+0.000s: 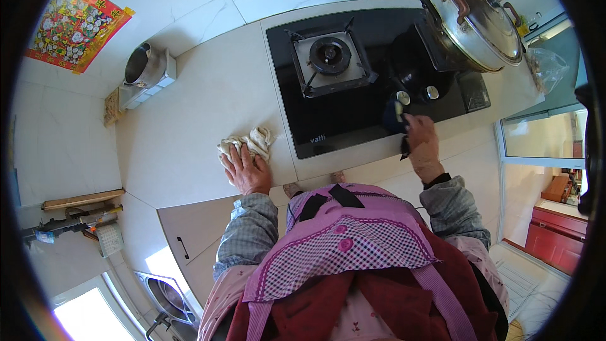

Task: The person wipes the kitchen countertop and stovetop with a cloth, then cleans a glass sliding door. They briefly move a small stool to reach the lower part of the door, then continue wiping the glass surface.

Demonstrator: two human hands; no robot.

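Note:
My left hand [247, 170] lies with spread fingers on a crumpled off-white cloth [258, 142], pressing it on the pale countertop [199, 104] left of the hob. My right hand [421, 139] is at the front edge of the black glass gas hob [341, 118], its fingers closed on a dark cloth [394, 116] near the two control knobs; part of the cloth hangs at the edge. The burner [330, 55] at the hob's left has a square metal pan support around it. A large lidded steel pot [473, 23] stands tilted in view at the hob's right side.
A small metal pot [142, 66] sits on a white holder by the tiled wall. A clear plastic bag [547, 68] lies right of the large pot. A sink [168, 293] is at the lower left, a glass door [539, 137] at the right.

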